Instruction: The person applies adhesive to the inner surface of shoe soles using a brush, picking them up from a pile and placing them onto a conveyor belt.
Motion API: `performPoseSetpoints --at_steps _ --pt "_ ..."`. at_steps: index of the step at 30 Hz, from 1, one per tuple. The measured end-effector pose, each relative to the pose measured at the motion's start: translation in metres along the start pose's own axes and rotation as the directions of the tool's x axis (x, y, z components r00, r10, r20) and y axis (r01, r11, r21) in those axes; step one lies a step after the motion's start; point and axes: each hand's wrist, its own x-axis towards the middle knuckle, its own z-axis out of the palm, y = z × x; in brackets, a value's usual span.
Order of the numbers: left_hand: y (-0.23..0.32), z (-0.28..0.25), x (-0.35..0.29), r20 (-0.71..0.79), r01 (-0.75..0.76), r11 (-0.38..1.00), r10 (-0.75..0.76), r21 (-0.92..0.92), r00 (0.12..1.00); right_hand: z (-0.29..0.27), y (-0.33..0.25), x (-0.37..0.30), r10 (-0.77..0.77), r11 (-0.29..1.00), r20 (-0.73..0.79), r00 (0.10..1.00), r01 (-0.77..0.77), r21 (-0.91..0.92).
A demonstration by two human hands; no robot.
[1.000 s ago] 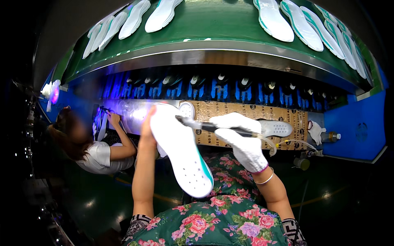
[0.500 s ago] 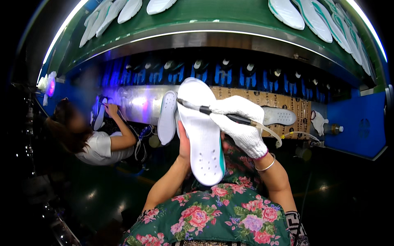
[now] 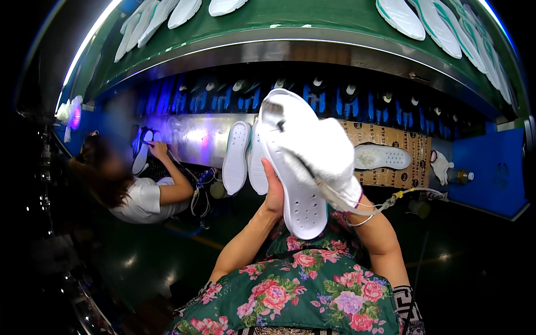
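Note:
My bare left hand [image 3: 273,192] grips a white shoe sole [image 3: 306,218] by its left edge, thumb showing and fingers hidden beneath. The sole is long, has small holes at its near end and a teal side edge, and is held up over my lap. My right hand [image 3: 324,156], in a white knit glove, is closed around a brush [image 3: 273,113] whose bristles, blurred by motion, lie over the sole's far end. The glove hides most of the handle. A clear tube [image 3: 357,207] trails from it past my wrist. Two more white soles [image 3: 235,159] lie side by side just left of the held one.
Printed cardboard [image 3: 410,137] carries another sole [image 3: 382,157], with a loose white glove [image 3: 441,166] and a bottle [image 3: 462,176] at its right. A conveyor [image 3: 312,36] bearing several soles crosses the far side. At left, a co-worker's hand [image 3: 158,149] touches a sole beside a metal plate [image 3: 184,125].
The brush has moved up to the sole's far end, and my right hand has turned so the glove now covers the handle. The whole view has shifted slightly.

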Motion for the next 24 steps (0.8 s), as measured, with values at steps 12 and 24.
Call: performPoseSetpoints --at_steps 12,24 --pt "0.008 -0.029 0.009 -0.021 -0.063 0.998 0.063 0.008 0.998 0.007 -0.001 -0.015 0.005 0.986 -0.016 1.0 -0.002 0.169" --pt "0.01 -0.054 0.023 -0.178 -0.102 0.983 0.129 0.153 0.976 0.004 -0.001 -0.032 -0.038 0.955 -0.052 0.998 0.052 0.293"
